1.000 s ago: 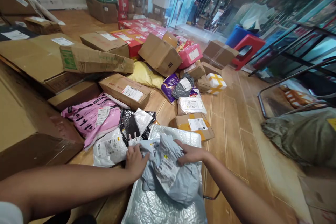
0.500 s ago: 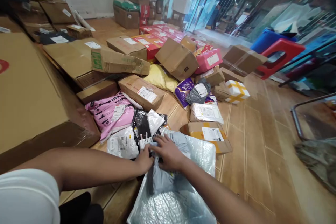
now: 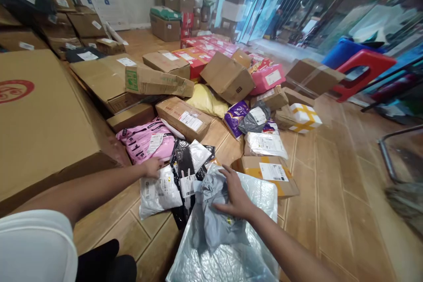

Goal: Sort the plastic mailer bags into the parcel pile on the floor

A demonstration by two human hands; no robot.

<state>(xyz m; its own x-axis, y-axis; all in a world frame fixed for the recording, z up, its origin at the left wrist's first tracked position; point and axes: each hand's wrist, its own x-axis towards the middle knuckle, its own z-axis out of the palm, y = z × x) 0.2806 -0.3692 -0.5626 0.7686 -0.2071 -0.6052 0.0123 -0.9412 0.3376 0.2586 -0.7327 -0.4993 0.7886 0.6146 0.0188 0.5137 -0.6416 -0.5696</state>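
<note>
My right hand (image 3: 234, 194) rests with spread fingers on a crumpled grey mailer bag (image 3: 216, 218), which lies on a large silvery bubble-wrap parcel (image 3: 231, 255). My left hand (image 3: 152, 167) reaches out to the upper edge of a white mailer bag (image 3: 158, 191), right beside a pink mailer bag (image 3: 145, 141). Whether it grips the white bag is unclear. A black and white packet (image 3: 187, 165) lies between the two hands. All of this sits on a wooden floor.
A big flat cardboard box (image 3: 36, 119) lies at the left. Several cardboard boxes and parcels, among them a taped box (image 3: 267, 174) and a labelled box (image 3: 183, 116), crowd the floor ahead. A red stool (image 3: 363, 68) and a metal frame (image 3: 390, 158) stand at the right.
My left hand left the grey bag and moved left to the white mailer bag. My right hand shifted across the grey bag. The view panned left.
</note>
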